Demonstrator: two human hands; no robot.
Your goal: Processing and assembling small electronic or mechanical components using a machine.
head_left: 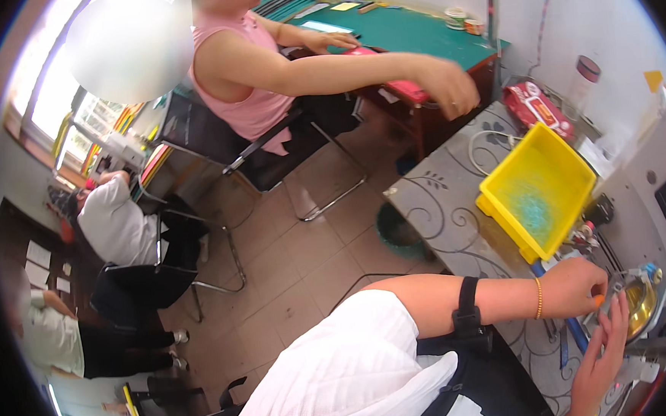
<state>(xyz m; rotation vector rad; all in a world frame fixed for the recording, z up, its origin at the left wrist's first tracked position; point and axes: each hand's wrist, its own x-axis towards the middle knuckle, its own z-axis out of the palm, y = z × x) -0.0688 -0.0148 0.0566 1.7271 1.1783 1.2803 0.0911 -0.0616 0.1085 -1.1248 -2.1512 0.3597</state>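
My left hand [573, 286], with a gold beaded bracelet at the wrist, is closed, its fingertips pinched together. A small orange thing [599, 300] shows at those fingertips, too small to name. Just below, my right hand [605, 350] has its fingers stretched out, their tips close beside the left hand; whether they touch I cannot tell. Right beside both hands is a shiny gold-coloured round bowl-like part [642, 305], partly hidden by the fingers. Farther along the table stands a yellow plastic bin [505, 224] with a heap of small pale-teal pieces [529, 210] in it.
The grey patterned table [427, 210] also bears a red packet [538, 110] and a blue bar [577, 334]. A co-worker in pink [243, 80] stretches an arm toward the table's far end. A dark green bucket [399, 230] stands on the floor beside it.
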